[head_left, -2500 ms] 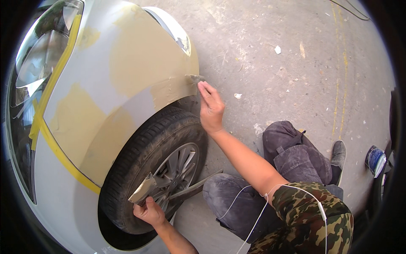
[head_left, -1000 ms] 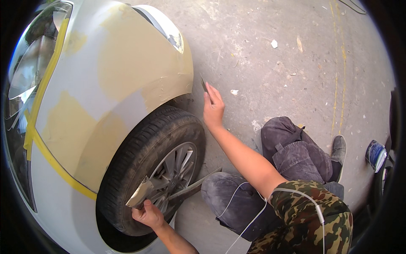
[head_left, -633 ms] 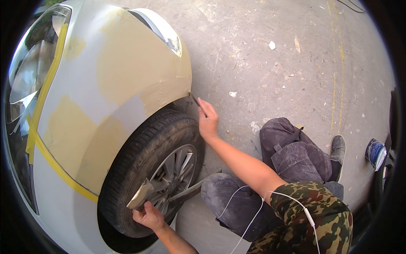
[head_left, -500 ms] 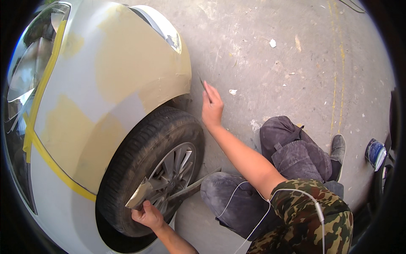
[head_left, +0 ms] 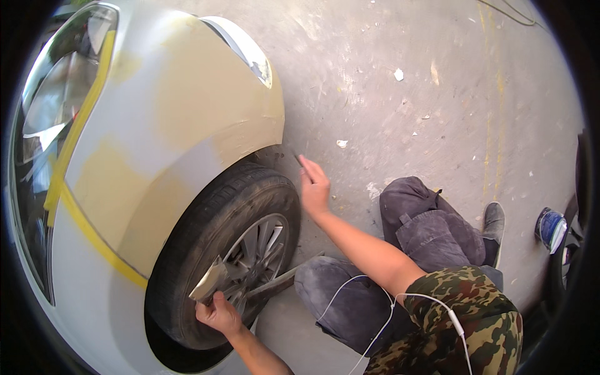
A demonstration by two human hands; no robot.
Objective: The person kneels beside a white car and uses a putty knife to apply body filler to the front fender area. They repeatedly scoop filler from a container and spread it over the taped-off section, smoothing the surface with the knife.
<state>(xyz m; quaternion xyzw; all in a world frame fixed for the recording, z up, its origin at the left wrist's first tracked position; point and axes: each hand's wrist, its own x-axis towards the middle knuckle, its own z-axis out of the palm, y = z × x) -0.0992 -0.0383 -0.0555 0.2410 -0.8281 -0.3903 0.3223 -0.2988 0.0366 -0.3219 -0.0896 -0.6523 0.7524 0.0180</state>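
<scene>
My left hand is closed on a small flat plate smeared with beige filler, held in front of the tyre. My right hand pinches a thin, dark, flat blade like a putty spreader. It is seen nearly edge-on, just off the lower front corner of the car's bumper, and I cannot tell whether it touches the bumper. Beige filler covers much of the bumper and fender, with grey patches between.
Yellow masking tape runs along the panel gap and window edge. A spoked wheel is close to my knee. A white cable hangs across my shirt. At the right stands a blue-and-white tub; white scraps litter the concrete floor.
My right hand has come down slightly toward the wheel arch, with the spreader still in it. My left hand and the plate have hardly moved. The view has shifted a little.
</scene>
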